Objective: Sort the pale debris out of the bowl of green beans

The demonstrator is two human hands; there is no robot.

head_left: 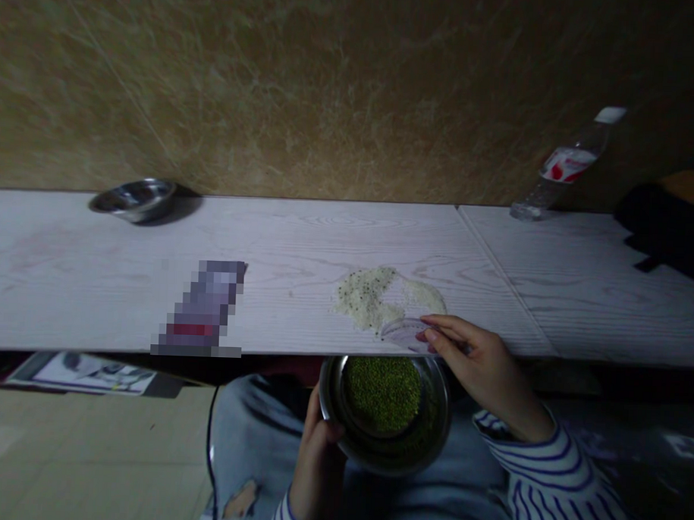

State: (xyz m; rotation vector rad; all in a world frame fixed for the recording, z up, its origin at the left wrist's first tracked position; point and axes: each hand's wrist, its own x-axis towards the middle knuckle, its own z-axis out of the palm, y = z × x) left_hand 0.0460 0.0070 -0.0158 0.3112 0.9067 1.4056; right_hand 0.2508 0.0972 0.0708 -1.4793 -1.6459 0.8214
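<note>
My left hand (318,441) grips the rim of a steel bowl (439,438) filled with green beans (382,392), held over my lap just below the table's front edge. My right hand (480,363) pinches a small clear plastic lid or dish (402,332) resting on the white wooden table (302,243) at its front edge. Just behind that dish lies a loose pile of white grains with dark specks (374,295), spread on the table top.
An empty steel bowl (133,199) sits far left by the wall. A blurred-out flat object (204,308) lies left of centre. A plastic water bottle (566,165) leans at the back right, next to dark cloth (661,225). Papers (81,372) lie on the floor.
</note>
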